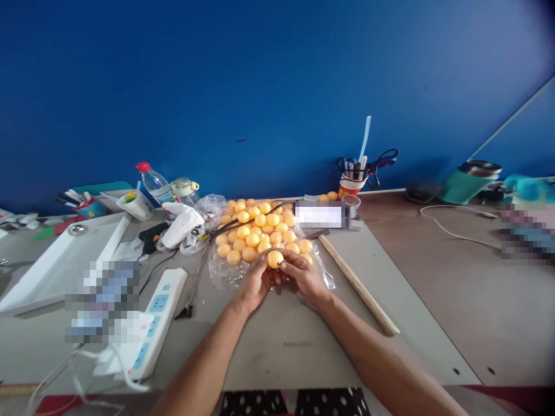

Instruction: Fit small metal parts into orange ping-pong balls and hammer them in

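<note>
Between my two hands, low over the table, is an orange ping-pong ball (pixel 274 259). My left hand (pixel 255 282) grips its left side with the thumb and bent fingers. My right hand (pixel 306 279) closes on its right side, and a small dark bit shows at the thumb tip; what it is I cannot make out. Just beyond my hands, many similar orange balls (pixel 248 254) lie heaped on a clear plastic bag (pixel 222 276). Dark cables (pixel 232 224) run across the heap. My lower fingers are partly hidden under the held ball.
A hammer (pixel 358 283) with a wooden handle lies to the right. Leftward are a white power strip (pixel 161 315), a black glue gun (pixel 150 238), a white tray (pixel 26 283) and a red-capped bottle (pixel 156 184). A cup of pens (pixel 352 186) stands against the blue wall.
</note>
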Motion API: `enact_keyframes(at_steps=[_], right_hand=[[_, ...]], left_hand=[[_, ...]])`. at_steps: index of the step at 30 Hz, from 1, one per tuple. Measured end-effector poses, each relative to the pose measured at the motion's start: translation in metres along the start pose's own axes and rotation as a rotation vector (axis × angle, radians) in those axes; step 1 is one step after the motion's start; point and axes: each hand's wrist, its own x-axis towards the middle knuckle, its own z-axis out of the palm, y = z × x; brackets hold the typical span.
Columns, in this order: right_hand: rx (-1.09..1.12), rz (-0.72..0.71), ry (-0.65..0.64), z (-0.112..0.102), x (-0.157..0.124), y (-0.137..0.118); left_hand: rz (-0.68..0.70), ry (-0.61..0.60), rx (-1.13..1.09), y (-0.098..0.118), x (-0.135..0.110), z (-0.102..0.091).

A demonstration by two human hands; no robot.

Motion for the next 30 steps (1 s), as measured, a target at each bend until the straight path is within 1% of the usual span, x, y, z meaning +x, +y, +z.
enact_keyframes(at_steps=[4, 7, 9, 12, 17, 21, 24, 27, 30], right_hand=[[-0.018, -0.016, 0.059, 0.000, 0.000, 0.002], [-0.037, -0.025, 0.107, -0.002, 0.001, 0.005], [-0.044, -0.027, 0.099, -0.003, 0.001, 0.005], [-0.030, -0.017, 0.106, -0.003, 0.001, 0.004], [-0.009, -0.034, 0.195, -0.001, 0.001, 0.001], [0.000, -0.028, 0.191, -0.004, 0.002, 0.001], [-0.004, -0.027, 0.181, -0.008, 0.003, 0.000], [-0.027, -0.079, 0.162, -0.011, 0.004, 0.000], [-0.093, -0.127, 0.165, -0.012, 0.004, 0.001]], left_hand=[[0.073, 0.055, 0.045, -0.004, -0.002, 0.004], [0.067, 0.013, 0.097, -0.007, -0.003, 0.003], [0.051, -0.021, 0.115, -0.007, -0.003, 0.001], [0.027, -0.018, 0.053, -0.004, -0.002, -0.001], [-0.052, 0.031, -0.097, 0.001, 0.001, -0.001], [-0.065, 0.045, -0.117, 0.004, -0.001, -0.001], [-0.037, 0.044, -0.109, 0.007, -0.003, -0.001], [0.015, 0.032, -0.104, 0.011, -0.005, -0.001], [0.048, 0.046, -0.098, 0.012, -0.006, -0.002]])
